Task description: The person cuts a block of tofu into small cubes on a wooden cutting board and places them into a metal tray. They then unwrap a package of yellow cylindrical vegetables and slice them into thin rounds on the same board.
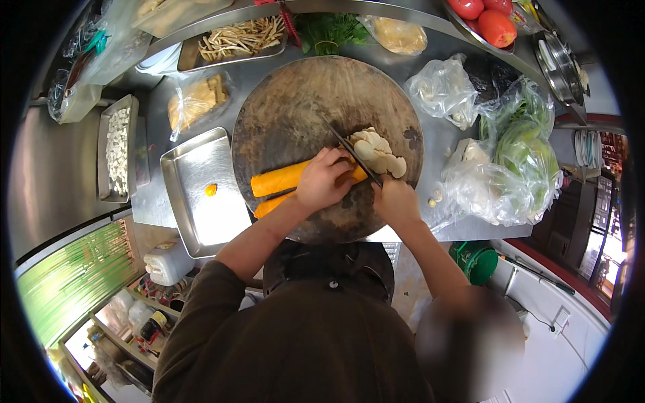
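Observation:
A large round wooden chopping board (295,114) lies in front of me. Two long orange rolls (272,180) rest side by side on it. My left hand (324,180) presses on the rolls near their right end, its fingers curled over them. In my right hand (398,200) is the handle of a knife (354,151). The dark blade stands on edge, slanting up to the left, between the curled fingers and a pile of thin pale slices (377,152). The slices overlap at the board's right side. The blade's lower edge is hidden.
Left of the board sits a metal tray (201,161) with a small orange scrap. Beyond it is a tray of white cubes (118,151). Bagged green vegetables (527,151) lie at right. A metal shelf with tomatoes (496,28) overhangs the far edge.

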Available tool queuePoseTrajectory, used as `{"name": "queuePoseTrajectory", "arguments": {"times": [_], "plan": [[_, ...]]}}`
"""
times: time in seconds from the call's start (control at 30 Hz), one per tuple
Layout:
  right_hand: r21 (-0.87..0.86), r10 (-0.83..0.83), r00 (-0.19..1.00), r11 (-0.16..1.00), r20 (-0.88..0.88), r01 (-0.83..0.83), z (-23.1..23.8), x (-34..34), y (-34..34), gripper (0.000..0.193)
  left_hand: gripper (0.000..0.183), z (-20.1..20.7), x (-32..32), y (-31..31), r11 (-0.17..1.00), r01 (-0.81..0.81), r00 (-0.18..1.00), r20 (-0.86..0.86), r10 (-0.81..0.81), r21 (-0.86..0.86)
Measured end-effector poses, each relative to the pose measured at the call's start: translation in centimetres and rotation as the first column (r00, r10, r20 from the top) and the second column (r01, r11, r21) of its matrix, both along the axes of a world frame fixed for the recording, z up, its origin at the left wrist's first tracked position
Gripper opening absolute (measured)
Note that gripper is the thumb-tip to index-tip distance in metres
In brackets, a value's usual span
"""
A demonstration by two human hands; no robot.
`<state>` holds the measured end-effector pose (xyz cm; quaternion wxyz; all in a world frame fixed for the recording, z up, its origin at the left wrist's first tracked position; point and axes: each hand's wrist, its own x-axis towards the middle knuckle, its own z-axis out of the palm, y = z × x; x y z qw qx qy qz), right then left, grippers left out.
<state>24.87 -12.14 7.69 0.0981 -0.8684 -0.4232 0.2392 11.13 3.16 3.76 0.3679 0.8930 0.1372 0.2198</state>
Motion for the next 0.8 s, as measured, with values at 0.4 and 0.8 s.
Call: {"name": "queuePoseTrajectory", "arguments": {"times": [0.4, 0.8], "plan": [[-0.024, 0.080, 0.996, 0.996, -0.049, -0.081, 6.3, 0.5, -2.0, 0.028, 0.028, 0.1, -0.5, 0.4, 0.998, 0.008, 0.998, -0.058, -0.005, 0.055], [0.227, 0.041, 0.998, 0.973, -0.052, -0.028, -0.4, 1.8, -0.8, 0.028, 0.030, 0.1, -0.3, 0.6, 0.998, 0.021, 1.000, 0.001, -0.021, 0.064]]}}
